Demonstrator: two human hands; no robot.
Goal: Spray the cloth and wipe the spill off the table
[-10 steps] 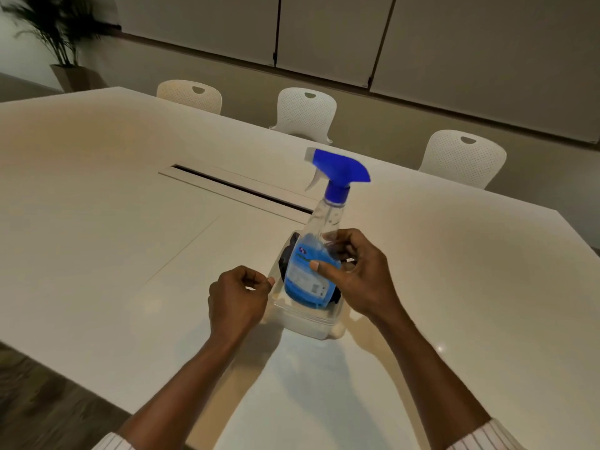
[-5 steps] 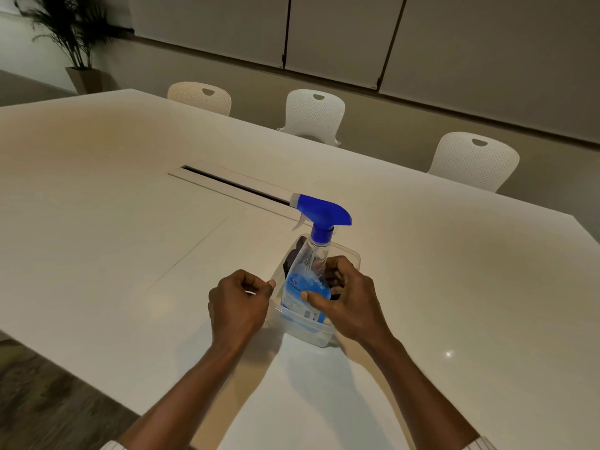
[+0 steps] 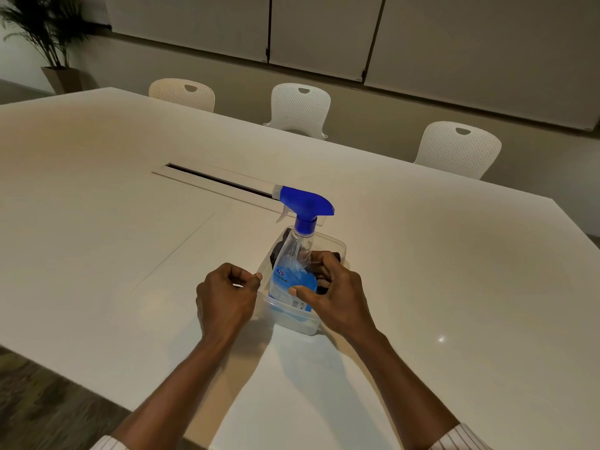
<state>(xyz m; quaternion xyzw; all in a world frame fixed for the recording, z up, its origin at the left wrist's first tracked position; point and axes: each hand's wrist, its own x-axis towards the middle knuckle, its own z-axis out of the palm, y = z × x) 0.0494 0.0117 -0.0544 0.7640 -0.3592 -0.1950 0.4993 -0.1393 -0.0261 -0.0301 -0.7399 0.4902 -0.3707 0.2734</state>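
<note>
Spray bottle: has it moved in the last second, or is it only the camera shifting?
Yes. The spray bottle has gone down into the clear container; a second ago its base sat near the rim, now it is inside, with the right hand on it.

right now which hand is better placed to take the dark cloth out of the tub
Left. The right hand is wrapped around the spray bottle standing in the tub. The left hand only pinches the tub's near rim, beside the cloth.

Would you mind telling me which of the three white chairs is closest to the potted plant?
The leftmost chair, at the table's far edge, sits closest to the potted plant; the other two stand further right.
</note>
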